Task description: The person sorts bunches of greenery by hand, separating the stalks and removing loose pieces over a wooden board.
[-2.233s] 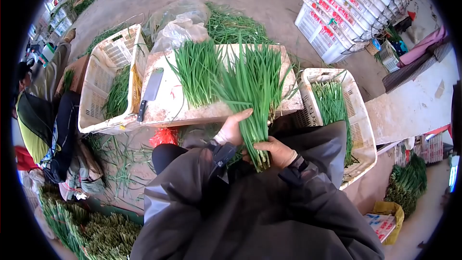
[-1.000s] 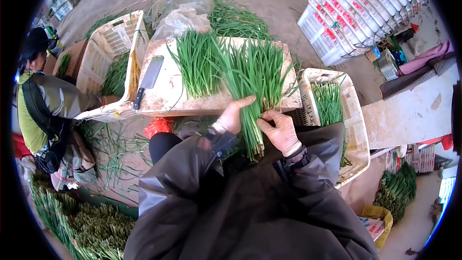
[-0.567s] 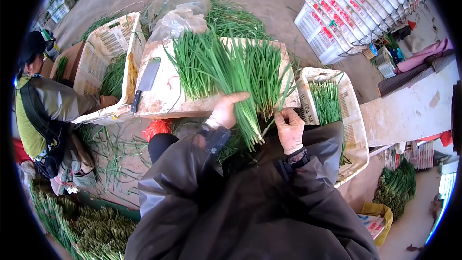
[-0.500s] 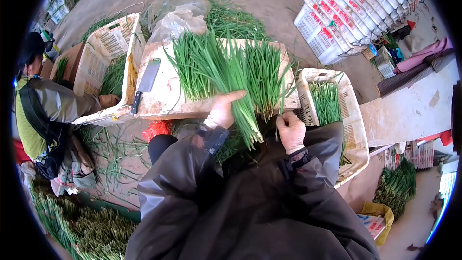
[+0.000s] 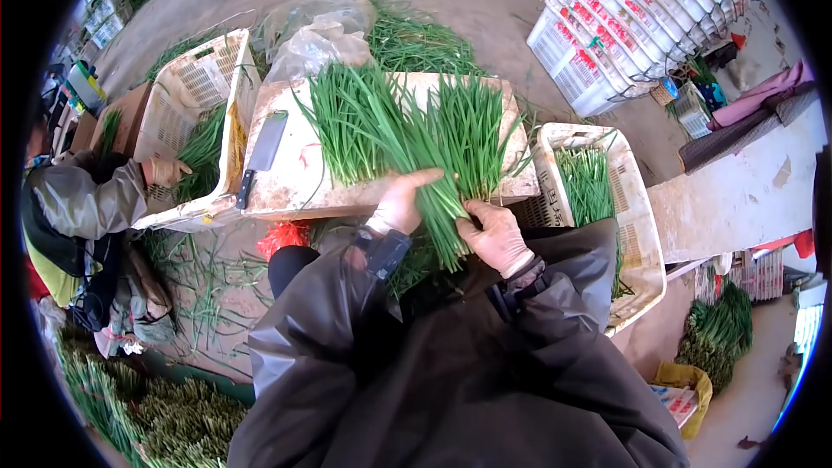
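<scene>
My left hand (image 5: pixel 399 203), in a pale glove, is wrapped round a bunch of green chives (image 5: pixel 444 224). The bunch slants over the board's near edge, cut ends toward my lap. Gloved too, my right hand (image 5: pixel 500 240) pinches at the stalks near the lower end, its fingertips partly hidden among them. On the stained white board (image 5: pixel 295 175) lie a left pile of chives (image 5: pixel 340 140) and a right pile (image 5: pixel 477 134). A cleaver (image 5: pixel 266 142) rests at the board's left side, handle toward me.
A crate (image 5: pixel 640 234) holding chives stands at my right. Left of the board, a co-worker's hand (image 5: pixel 165 172) reaches into another crate (image 5: pixel 236 56). Stacked white crates (image 5: pixel 598 35) stand at back right. Loose chives (image 5: pixel 420 39) and a plastic bag (image 5: pixel 321 39) lie behind the board.
My right hand has moved left and up from beside the bunch onto its stalks. My left hand keeps its hold. The co-worker has leaned back, with the gloved hand now higher in the crate.
</scene>
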Demonstrator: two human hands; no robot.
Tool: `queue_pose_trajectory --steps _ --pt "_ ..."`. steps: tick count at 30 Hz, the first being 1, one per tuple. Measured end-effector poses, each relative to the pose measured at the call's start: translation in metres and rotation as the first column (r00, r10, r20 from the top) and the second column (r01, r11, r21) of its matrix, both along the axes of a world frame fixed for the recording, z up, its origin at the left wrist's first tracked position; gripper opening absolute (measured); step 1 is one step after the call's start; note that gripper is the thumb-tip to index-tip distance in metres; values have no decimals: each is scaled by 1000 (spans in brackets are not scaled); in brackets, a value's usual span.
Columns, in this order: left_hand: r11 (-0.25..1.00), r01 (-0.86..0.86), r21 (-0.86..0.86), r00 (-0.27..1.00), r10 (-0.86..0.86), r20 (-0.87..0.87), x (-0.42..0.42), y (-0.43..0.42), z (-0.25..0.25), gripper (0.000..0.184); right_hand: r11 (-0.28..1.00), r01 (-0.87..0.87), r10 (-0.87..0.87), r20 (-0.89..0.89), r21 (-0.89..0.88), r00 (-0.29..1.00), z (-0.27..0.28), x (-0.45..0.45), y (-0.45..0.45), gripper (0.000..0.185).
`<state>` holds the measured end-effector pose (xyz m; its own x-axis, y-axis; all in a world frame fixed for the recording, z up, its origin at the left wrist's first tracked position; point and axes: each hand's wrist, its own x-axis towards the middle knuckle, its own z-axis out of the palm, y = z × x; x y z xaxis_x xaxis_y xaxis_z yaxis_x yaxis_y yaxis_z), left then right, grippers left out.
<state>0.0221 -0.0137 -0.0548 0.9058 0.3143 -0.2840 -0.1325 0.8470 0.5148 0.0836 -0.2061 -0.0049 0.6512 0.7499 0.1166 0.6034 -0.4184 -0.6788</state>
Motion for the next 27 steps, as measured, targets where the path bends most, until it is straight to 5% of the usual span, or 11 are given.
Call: queue_pose_trajectory --steps 4,6,10,14,16,17,18,20,21,23,27 --pt "993 -102 66 995 103 3 -6 5 12 23 989 -145 142 -69 -39 987 -24 20 -25 20" --pt "989 -143 27 988 144 -57 -6 13 16 20 789 -113 272 178 -604 946 -32 30 -51 23" --pt "981 -186 63 979 190 -68 -3 16 11 26 999 37 -23 330 -36 944 -6 25 -47 18" --pt "982 -170 83 982 176 -74 1 13 8 40 957 -257 152 517 137 842 38 4 -10 30" --pt "977 -195 91 969 206 -135 -2 13 15 28 919 -369 380 549 -135 744 25 2 -13 28" --pt "950 -248 187 941 282 -187 8 19 -15 29 758 -256 524 326 -599 787 1 8 -18 26" --pt "950 -265 166 938 293 -184 4 20 -13 29 369 -164 531 62 -915 845 -19 14 -27 25" --pt "948 -292 125 935 310 -171 1 25 0 29 465 -216 507 58 -859 860 -20 19 -48 22" --pt "947 -298 123 940 313 -134 1 26 2 29 734 -174 412 227 -657 883 -18 17 -51 19" --pt "952 -279 127 943 296 -150 -5 22 0 29 964 -138 232 473 -226 850 2 6 -42 20" --pt "958 -243 154 951 266 -157 0 19 13 26 945 -314 221 534 89 816 38 -15 -7 27"
